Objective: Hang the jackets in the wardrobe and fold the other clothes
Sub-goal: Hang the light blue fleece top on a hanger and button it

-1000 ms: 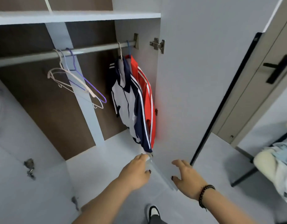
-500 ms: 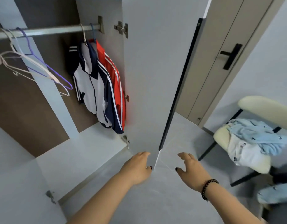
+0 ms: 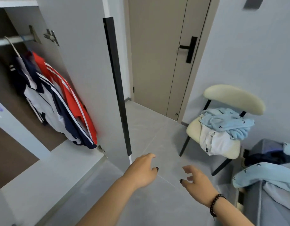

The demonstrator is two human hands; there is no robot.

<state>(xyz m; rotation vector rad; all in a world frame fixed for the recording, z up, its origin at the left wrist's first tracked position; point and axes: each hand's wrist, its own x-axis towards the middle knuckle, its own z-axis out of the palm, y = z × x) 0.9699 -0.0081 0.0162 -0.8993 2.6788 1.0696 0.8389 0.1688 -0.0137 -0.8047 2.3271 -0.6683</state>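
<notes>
The left hand (image 3: pixel 143 170) and the right hand (image 3: pixel 197 182) both hang over the grey floor (image 3: pixel 154 128) with fingers loosely curled and spread, holding nothing; the right wrist carries a dark bead bracelet (image 3: pixel 215 204). The wardrobe (image 3: pixel 72 46) is cut off at the left edge, so only part of its rail (image 3: pixel 13 40) shows, bearing a navy-and-white jacket (image 3: pixel 47 110) and, just beside it, a red jacket (image 3: pixel 70 95). A light blue garment (image 3: pixel 229 122) lies on a white garment (image 3: pixel 217 142) on the chair (image 3: pixel 234 97), and further clothes at the lower right (image 3: pixel 268 175) are partly cropped and hard to identify.
</notes>
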